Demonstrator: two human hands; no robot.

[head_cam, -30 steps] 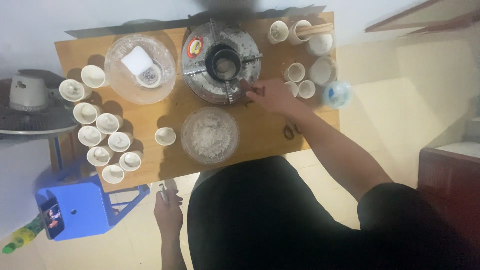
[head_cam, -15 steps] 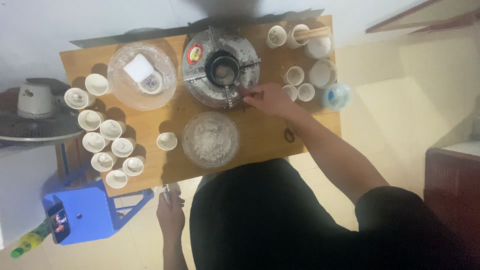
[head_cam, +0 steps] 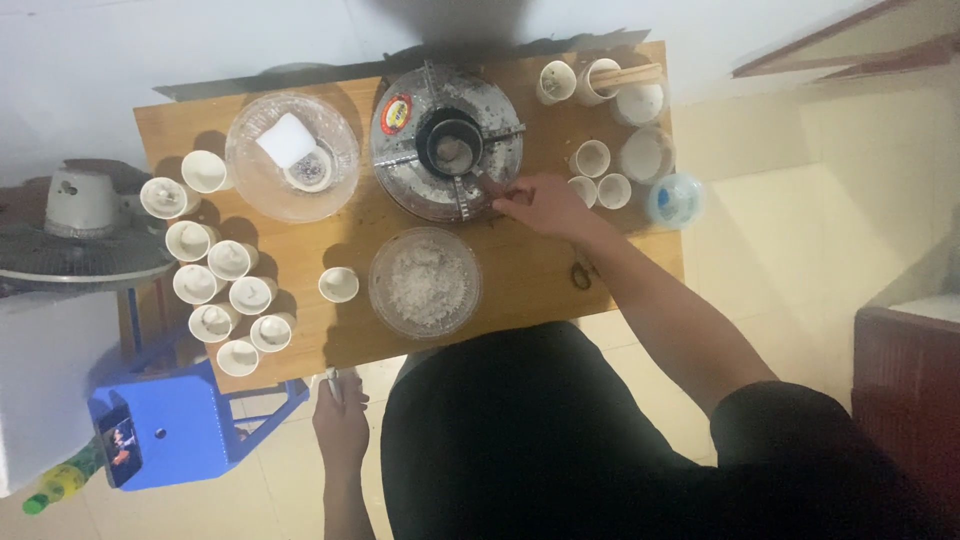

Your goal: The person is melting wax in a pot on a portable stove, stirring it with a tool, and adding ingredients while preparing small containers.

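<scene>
A round metal disc (head_cam: 400, 175) with a dark cup (head_cam: 451, 148) at its centre stands at the back of the wooden table (head_cam: 520, 270). My right hand (head_cam: 540, 205) reaches over the table, and its pinched fingertips touch the disc's near right rim. What they hold, if anything, is too small to make out. My left hand (head_cam: 338, 420) hangs below the table's front edge, closed around a small pale stick (head_cam: 333, 383). A glass bowl of white crumbly stuff (head_cam: 425, 283) sits in front of the disc.
Several small white cups (head_cam: 215, 290) cluster at the table's left, one cup (head_cam: 338, 284) stands alone, and more cups (head_cam: 600, 175) stand at the right. A glass bowl with a white block (head_cam: 292, 155), scissors (head_cam: 580, 272), a fan (head_cam: 75, 225) and a blue stool (head_cam: 170, 420) are around.
My right hand has slid slightly nearer along the disc's rim. The view has drifted, so the table sits lower in frame. The left hand stays put.
</scene>
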